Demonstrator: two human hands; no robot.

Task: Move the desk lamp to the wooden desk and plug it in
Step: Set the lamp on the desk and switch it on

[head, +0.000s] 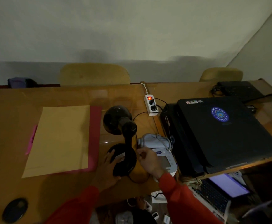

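A black desk lamp (121,125) stands on the wooden desk (10,102), its round base (124,160) near the front edge and its shade tilted toward the far side. My left hand (109,170) lies flat against the left side of the base, fingers spread. My right hand (149,159) sits at the base's right edge, fingers pinched together; what they hold is unclear. The lamp's black cord (141,113) runs to a white power strip (151,105) with a lit red switch and two black plugs in it.
A tan envelope (59,139) on a red folder (95,135) lies left of the lamp. A blood pressure monitor (164,160) with cuff sits right of it. A closed black laptop (221,131) fills the right side. A dark oval object (15,210) rests front left.
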